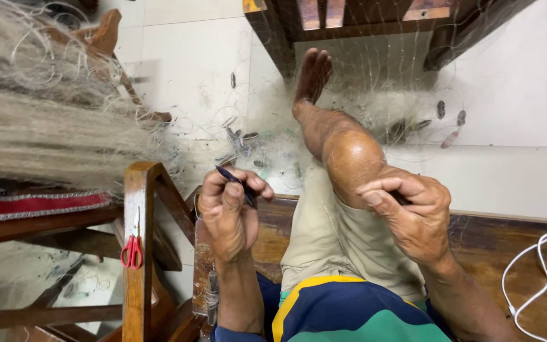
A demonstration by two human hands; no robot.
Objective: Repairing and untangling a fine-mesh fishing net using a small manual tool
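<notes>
My left hand is closed around a thin dark netting needle that pokes up between thumb and fingers. My right hand rests by my bent knee, fingers pinched on a small dark piece and fine net line. A pale fishing net with small dark sinkers spreads over the white tiled floor beyond my bare foot. A thick bundle of the same net hangs at the left.
Red-handled scissors hang on a wooden chair post at the left. I sit on a dark wooden bench where a white cable loops at the right. Dark wooden furniture stands at the top.
</notes>
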